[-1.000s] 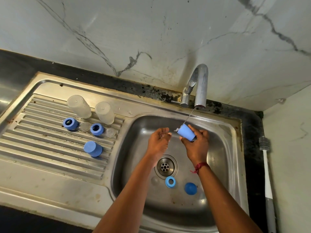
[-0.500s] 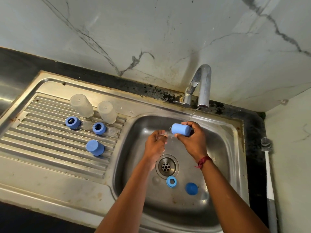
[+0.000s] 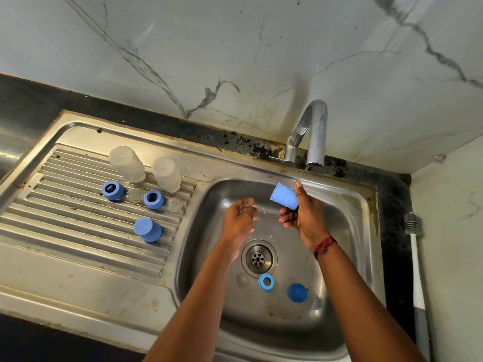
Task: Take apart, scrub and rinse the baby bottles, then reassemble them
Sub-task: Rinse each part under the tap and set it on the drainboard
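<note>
Marble-veined wall [image 3: 235, 48] is rising far behind the drain [image 3: 258, 258], with a black desk [image 3: 39, 100] running along its foot. Set into that desk, a steel sink [image 3: 78, 270] is spreading its ribbed draining board left of the drain and its basin around it. Behind the drain and slightly right, the tap [image 3: 316, 131] is letting a thin stream [image 3: 302, 175] fall. Far right of the drain, a bottle brush [image 3: 415, 257] is leaning against the side wall [image 3: 449, 231], bristles up.

Both forearms are reaching in from the near edge. The right hand [image 3: 305, 218] is hovering behind and right of the drain, its grip clasping a tilted blue cap [image 3: 284, 199]; the stream is landing at a fingertip beside it. The left hand [image 3: 240, 220] is hanging just behind and left of the drain, apart from the cap, its grip released, fingers loosely bent.

Far left of the drain, on the board, the left clear bottle [image 3: 127, 163] and right clear bottle [image 3: 166, 173] are standing mouth down, side by side. In front of them the left collar [image 3: 113, 190] and right collar [image 3: 154, 199], both blue, are sitting, each with a small clear teat [image 3: 136, 195] just to its right. A second cap [image 3: 148, 229] is standing nearer the drain.

Just in front of the drain a blue ring [image 3: 266, 282] is lying flat, a blue domed piece [image 3: 297, 292] resting right of it. A red thread [image 3: 324, 245] is circling the right wrist.
</note>
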The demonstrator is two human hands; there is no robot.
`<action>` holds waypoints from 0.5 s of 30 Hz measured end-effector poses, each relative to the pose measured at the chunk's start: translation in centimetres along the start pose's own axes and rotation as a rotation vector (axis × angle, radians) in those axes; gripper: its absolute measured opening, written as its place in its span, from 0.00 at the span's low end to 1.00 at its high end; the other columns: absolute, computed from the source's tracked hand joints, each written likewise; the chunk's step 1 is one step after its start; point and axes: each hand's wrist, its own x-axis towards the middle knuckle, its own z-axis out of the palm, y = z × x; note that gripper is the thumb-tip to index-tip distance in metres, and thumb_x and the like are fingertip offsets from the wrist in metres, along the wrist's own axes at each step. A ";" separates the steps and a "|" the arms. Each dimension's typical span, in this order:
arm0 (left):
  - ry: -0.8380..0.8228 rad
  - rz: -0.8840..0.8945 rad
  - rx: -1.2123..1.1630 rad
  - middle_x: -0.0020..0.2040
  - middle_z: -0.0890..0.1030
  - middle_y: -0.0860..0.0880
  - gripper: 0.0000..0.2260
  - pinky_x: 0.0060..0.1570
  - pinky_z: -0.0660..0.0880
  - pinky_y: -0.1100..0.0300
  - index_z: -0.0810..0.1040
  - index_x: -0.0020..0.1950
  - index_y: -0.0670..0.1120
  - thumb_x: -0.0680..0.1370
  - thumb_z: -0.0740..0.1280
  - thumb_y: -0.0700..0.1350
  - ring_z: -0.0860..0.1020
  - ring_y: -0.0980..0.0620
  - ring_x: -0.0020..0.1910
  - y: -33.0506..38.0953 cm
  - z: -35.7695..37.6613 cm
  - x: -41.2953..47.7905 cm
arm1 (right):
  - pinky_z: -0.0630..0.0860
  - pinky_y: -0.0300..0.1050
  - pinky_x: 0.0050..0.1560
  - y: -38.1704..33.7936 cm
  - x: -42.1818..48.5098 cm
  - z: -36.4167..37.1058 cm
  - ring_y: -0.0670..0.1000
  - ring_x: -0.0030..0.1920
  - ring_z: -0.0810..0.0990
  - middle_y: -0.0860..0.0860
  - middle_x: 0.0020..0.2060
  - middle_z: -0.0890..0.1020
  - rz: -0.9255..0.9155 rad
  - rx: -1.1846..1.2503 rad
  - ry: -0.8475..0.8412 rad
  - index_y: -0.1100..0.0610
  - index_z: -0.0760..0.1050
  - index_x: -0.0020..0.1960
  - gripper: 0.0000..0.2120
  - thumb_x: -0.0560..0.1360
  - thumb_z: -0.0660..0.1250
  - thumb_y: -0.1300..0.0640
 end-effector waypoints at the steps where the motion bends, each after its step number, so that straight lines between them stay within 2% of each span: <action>1: -0.002 -0.002 0.000 0.53 0.81 0.48 0.13 0.48 0.77 0.55 0.76 0.66 0.46 0.82 0.65 0.43 0.81 0.49 0.54 0.0 0.1 -0.1 | 0.75 0.38 0.26 0.0 -0.1 -0.1 0.49 0.26 0.79 0.56 0.31 0.82 0.011 0.032 -0.016 0.57 0.76 0.56 0.19 0.81 0.59 0.43; 3: -0.009 0.001 0.000 0.54 0.81 0.48 0.13 0.47 0.77 0.56 0.76 0.66 0.46 0.82 0.65 0.44 0.81 0.49 0.54 0.1 0.3 -0.3 | 0.77 0.38 0.30 -0.1 -0.3 -0.3 0.48 0.30 0.80 0.57 0.37 0.83 0.019 0.143 -0.054 0.56 0.76 0.57 0.14 0.80 0.63 0.47; 5: -0.017 0.006 -0.002 0.55 0.81 0.48 0.13 0.48 0.76 0.56 0.76 0.66 0.46 0.82 0.64 0.44 0.80 0.48 0.56 0.1 0.4 -0.4 | 0.80 0.41 0.37 0.0 -0.4 -0.7 0.50 0.39 0.84 0.56 0.48 0.84 0.005 0.230 -0.106 0.55 0.76 0.59 0.12 0.76 0.68 0.55; 7: -0.021 0.005 -0.006 0.56 0.81 0.47 0.13 0.49 0.77 0.56 0.76 0.66 0.46 0.82 0.64 0.44 0.80 0.48 0.56 0.1 0.4 -0.5 | 0.81 0.43 0.43 0.1 -0.3 -1.1 0.53 0.50 0.83 0.55 0.55 0.81 -0.050 0.212 -0.138 0.54 0.77 0.57 0.16 0.73 0.70 0.67; 10: -0.024 0.003 -0.017 0.57 0.81 0.47 0.13 0.50 0.77 0.55 0.76 0.65 0.47 0.81 0.65 0.45 0.81 0.49 0.56 0.2 0.3 -0.6 | 0.80 0.39 0.46 0.2 0.0 -1.3 0.53 0.58 0.78 0.54 0.57 0.79 -0.140 0.155 -0.122 0.55 0.76 0.54 0.24 0.68 0.67 0.80; 13: -0.026 0.008 -0.010 0.57 0.81 0.49 0.13 0.48 0.77 0.56 0.76 0.66 0.47 0.82 0.64 0.45 0.80 0.51 0.54 0.3 0.1 -0.7 | 0.81 0.40 0.45 -0.3 0.2 -1.5 0.54 0.57 0.80 0.53 0.55 0.81 -0.151 0.212 -0.061 0.55 0.77 0.53 0.22 0.68 0.68 0.78; 15: -0.021 0.013 -0.010 0.58 0.81 0.49 0.13 0.47 0.77 0.57 0.76 0.66 0.47 0.82 0.65 0.45 0.80 0.52 0.54 0.4 0.0 -0.6 | 0.81 0.42 0.42 -0.6 0.2 -1.7 0.52 0.49 0.83 0.54 0.51 0.82 -0.122 0.291 -0.062 0.55 0.78 0.55 0.13 0.74 0.69 0.68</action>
